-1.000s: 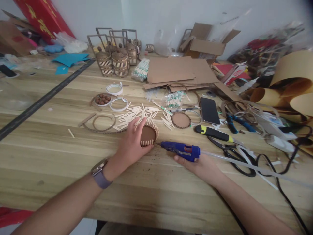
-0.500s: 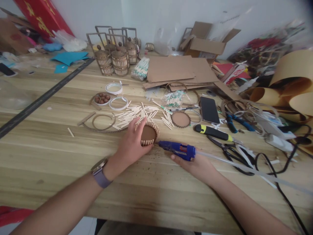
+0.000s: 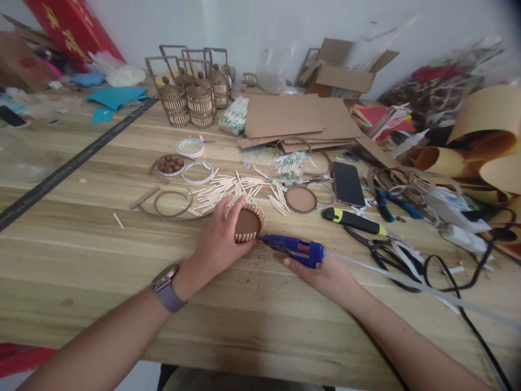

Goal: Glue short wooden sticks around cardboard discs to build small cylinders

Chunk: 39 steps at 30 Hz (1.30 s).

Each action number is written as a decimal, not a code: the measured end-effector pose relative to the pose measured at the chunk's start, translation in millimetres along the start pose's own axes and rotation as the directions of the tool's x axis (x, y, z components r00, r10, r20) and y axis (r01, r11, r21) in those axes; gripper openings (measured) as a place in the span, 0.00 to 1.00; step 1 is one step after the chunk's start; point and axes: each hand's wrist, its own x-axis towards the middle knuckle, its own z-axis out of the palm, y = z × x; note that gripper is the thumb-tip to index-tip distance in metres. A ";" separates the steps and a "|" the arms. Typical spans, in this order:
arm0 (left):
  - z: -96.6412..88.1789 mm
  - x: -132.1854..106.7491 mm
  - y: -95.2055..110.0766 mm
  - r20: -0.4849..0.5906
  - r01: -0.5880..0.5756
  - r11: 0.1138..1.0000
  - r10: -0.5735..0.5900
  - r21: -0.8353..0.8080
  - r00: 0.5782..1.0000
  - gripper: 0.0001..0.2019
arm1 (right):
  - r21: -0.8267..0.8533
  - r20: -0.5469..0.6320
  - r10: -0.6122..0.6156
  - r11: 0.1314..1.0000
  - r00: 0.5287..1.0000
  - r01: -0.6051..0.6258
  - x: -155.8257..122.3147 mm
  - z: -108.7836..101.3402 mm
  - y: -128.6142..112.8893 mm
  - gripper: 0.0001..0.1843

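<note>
My left hand (image 3: 217, 241) is wrapped round a small round basket (image 3: 248, 222) with a brown cardboard disc and a wall of short wooden sticks, holding it tilted on the wooden table (image 3: 122, 244). My right hand (image 3: 325, 274) grips a blue hot glue gun (image 3: 295, 248). Its nozzle points left and touches the basket's lower right rim. A clear glue stick pokes out of the gun's back. Loose wooden sticks (image 3: 228, 187) lie just behind the basket.
A toothed cardboard disc (image 3: 301, 199), a phone (image 3: 349, 183), a yellow-black utility knife (image 3: 356, 221), scissors (image 3: 391, 259), blue pliers (image 3: 393, 203) and black cables lie to the right. Tape rolls (image 3: 190, 147), a dish of beads (image 3: 171, 165), finished stick baskets (image 3: 193, 100) and cardboard sheets (image 3: 293, 117) are farther back.
My right hand has slid the glue gun left, bringing its nozzle up to the basket's rim. My left hand has kept its hold on the basket.
</note>
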 end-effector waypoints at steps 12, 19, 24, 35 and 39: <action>0.5 -0.3 -0.4 -0.004 -0.010 1.000 0.010 0.011 1.000 0.46 | -0.011 0.008 -0.007 1.000 1.000 0.007 -0.1 -1.8 -4.8 0.24; 1.1 -0.2 -1.0 0.000 -0.012 1.000 0.012 0.009 1.000 0.45 | -0.019 -0.013 0.010 1.000 1.000 -0.010 -0.4 -0.6 -6.3 0.25; 1.2 -0.6 -0.8 0.002 0.008 1.000 -0.008 -0.011 1.000 0.45 | -0.010 -0.012 0.024 1.000 1.000 -0.024 -0.2 -0.2 -6.5 0.26; -0.3 0.7 -2.1 0.017 0.008 1.000 -0.008 -0.008 1.000 0.48 | 0.304 0.116 0.102 0.943 0.988 -0.133 3.6 -29.5 -10.8 0.29; -0.6 0.7 -3.3 0.011 -0.007 1.000 0.007 -0.019 1.000 0.47 | 0.327 0.544 0.135 0.874 0.828 -0.358 1.9 -49.0 -9.4 0.33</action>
